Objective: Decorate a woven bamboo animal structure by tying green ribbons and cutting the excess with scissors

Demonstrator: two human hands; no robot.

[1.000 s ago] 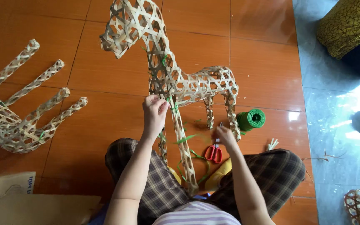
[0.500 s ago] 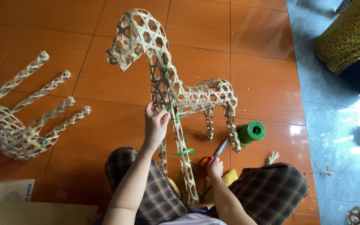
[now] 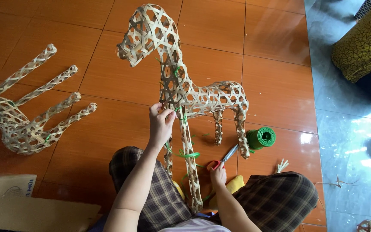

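While woven horse (image 3: 185, 92) stands upright (head left), left hand (image 3: 160, 124) pinching its chest, right hand (image 3: 218, 174) gripping scissors (image 3: 225, 158)

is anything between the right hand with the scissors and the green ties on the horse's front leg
Nothing visible blocks it. The right hand holds the scissors just right of the woven horse's front leg, open air between blades and green strip. The left hand grips higher, at the chest.

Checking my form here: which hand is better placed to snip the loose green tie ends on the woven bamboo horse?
Likely the right hand: it grips the orange-handled scissors, beside the green plastic ties. The left hand steadies the woven bamboo horse.
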